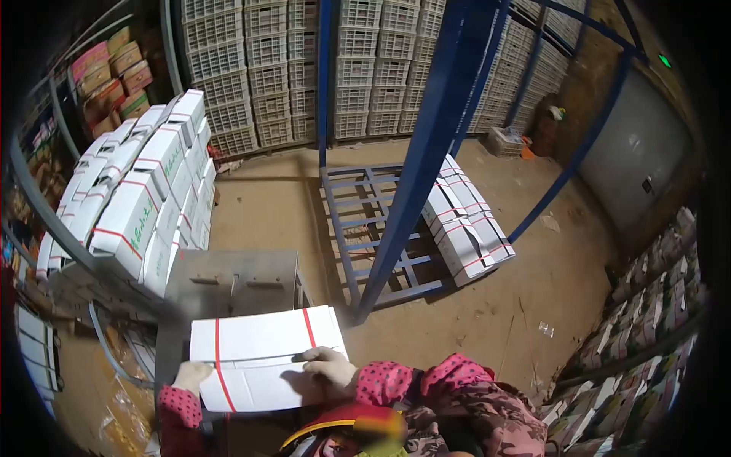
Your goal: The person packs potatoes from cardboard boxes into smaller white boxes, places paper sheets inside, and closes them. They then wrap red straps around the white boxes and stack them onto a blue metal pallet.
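Note:
A white carton (263, 339) bound with two red straps lies in front of me on a dark metal table. My left hand (192, 375), in a pale glove, grips the carton's left edge near one strap. Over the right part of the lid, my right hand (330, 368) has its gloved fingers curled at the seam between the flaps, close to the other strap. Both wrists show pink dotted sleeves. The undersides of the fingers are hidden.
White strapped cartons (137, 194) are stacked at left. A blue metal pallet rack (343, 228) with upright posts stands ahead, carrying more white cartons (464, 217) on its right side. Plastic crates (266, 76) line the back wall. Patterned boxes (647, 335) are piled at right.

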Motion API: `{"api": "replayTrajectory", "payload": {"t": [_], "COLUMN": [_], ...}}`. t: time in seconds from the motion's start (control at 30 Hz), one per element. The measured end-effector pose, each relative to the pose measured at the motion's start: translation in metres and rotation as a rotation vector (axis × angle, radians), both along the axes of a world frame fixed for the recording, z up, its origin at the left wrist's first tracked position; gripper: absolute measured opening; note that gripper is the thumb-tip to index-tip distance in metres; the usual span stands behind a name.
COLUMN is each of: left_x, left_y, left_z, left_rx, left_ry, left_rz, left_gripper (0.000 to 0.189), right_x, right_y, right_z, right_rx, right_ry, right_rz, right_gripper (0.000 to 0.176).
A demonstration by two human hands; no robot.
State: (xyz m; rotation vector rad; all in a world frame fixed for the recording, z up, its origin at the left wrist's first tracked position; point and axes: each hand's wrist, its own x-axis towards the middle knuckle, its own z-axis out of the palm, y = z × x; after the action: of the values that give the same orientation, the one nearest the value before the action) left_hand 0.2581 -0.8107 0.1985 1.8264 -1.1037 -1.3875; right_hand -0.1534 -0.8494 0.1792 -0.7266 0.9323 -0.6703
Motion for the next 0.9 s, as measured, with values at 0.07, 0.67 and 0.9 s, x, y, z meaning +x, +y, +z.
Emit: {"api": "replayTrajectory", "payload": {"t": [0.07,0.67,0.9], "left_x": [-0.016,-0.309,-0.532], "left_y": [0.007,0.030,-0.104], "left_z": [0.028,-0.046,-0.084], "left_rx": [0.097,-0.009,-0.208], "left_ry": [0.381,0.140,-0.134], "left_rz": [0.063,-0.362,-0.959], "left_gripper": [0.034,0.038,0.033], "right_x": [-0.003,-0.279,-0.476], "right_y": [-0.020,-0.016,0.004], "right_z": [0.011,-0.041,-0.097], "right_rx": [0.132,0.219,0.222], "right_ry": [0.028,0.398,0.549], "right_rz": [-0.045,-0.336,-0.619], "right_gripper": [0.024,0.019,0.020]}}
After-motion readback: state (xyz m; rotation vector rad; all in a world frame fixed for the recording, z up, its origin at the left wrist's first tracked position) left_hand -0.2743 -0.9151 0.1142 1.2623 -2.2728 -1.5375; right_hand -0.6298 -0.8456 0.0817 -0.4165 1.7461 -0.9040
